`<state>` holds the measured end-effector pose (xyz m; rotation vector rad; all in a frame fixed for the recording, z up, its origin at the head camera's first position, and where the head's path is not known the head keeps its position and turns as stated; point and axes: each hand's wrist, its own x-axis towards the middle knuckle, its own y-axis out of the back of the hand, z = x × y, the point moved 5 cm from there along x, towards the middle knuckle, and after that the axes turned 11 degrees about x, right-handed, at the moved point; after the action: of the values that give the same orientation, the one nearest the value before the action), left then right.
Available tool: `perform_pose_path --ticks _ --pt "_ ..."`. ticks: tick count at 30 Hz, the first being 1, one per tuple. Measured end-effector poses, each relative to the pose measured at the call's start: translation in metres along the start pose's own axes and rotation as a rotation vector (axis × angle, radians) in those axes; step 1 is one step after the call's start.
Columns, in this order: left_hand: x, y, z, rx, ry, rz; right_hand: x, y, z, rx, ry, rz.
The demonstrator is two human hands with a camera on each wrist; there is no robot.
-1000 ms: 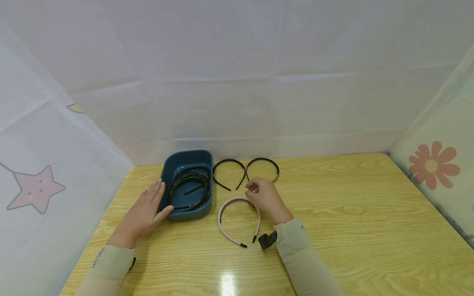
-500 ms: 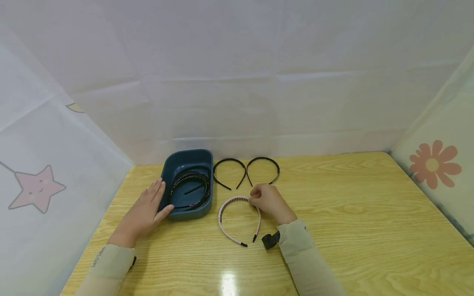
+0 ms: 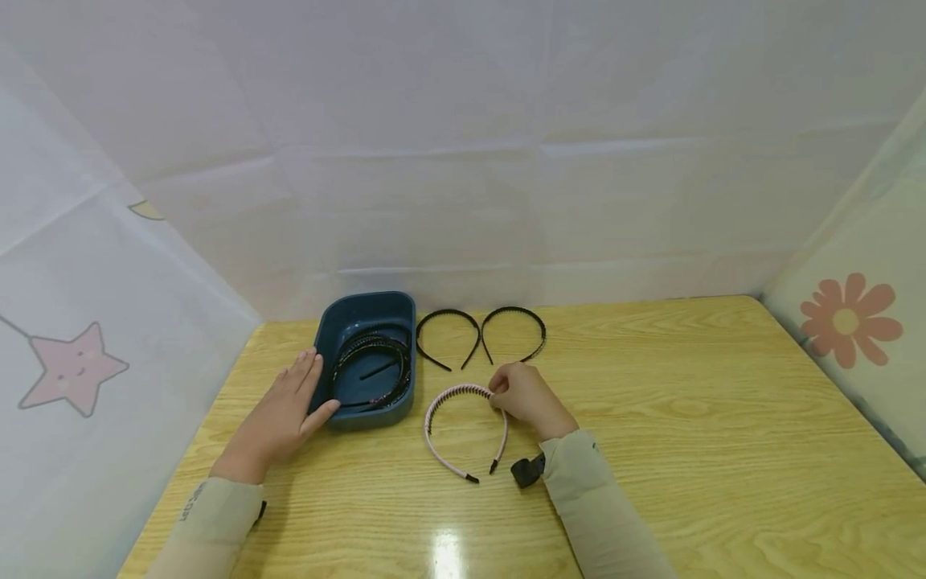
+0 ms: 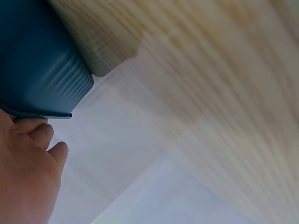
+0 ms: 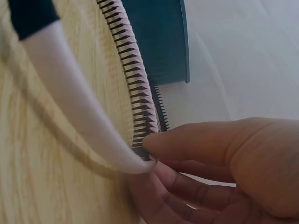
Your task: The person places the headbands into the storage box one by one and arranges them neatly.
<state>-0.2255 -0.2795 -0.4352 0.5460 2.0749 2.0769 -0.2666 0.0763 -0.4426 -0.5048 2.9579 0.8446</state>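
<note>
A pale pink headband [image 3: 446, 396] with dark teeth and black tips lies in front of my right hand [image 3: 531, 400]. Thumb and fingers of that hand pinch its upper right side, as the right wrist view shows on the toothed band [image 5: 135, 79]. My left hand [image 3: 278, 414] rests with straight fingers along the left rim of a blue plastic basin [image 3: 365, 302]. Several dark headbands [image 3: 376, 343] lie piled inside the basin. In the left wrist view the fingers [image 4: 42, 135] touch the basin's rim [image 4: 46, 115].
Two black headbands, a left one [image 3: 448, 312] and a right one [image 3: 514, 309], lie side by side behind the pink one. The wood-grain table [image 3: 709, 402] meets a pale sheet [image 3: 615, 225] at its back edge.
My right hand has come down slightly from near the right black headband onto the pink headband and now pinches it. The pink headband has shifted barely. My left hand has stayed put.
</note>
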Motion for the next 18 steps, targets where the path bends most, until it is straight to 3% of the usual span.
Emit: perform_pose_path --ticks 18 --pt "0.0000 -0.0007 -0.0008 0.000 0.005 -0.012 -0.0019 0.0060 -0.0014 0.056 0.011 -0.005"
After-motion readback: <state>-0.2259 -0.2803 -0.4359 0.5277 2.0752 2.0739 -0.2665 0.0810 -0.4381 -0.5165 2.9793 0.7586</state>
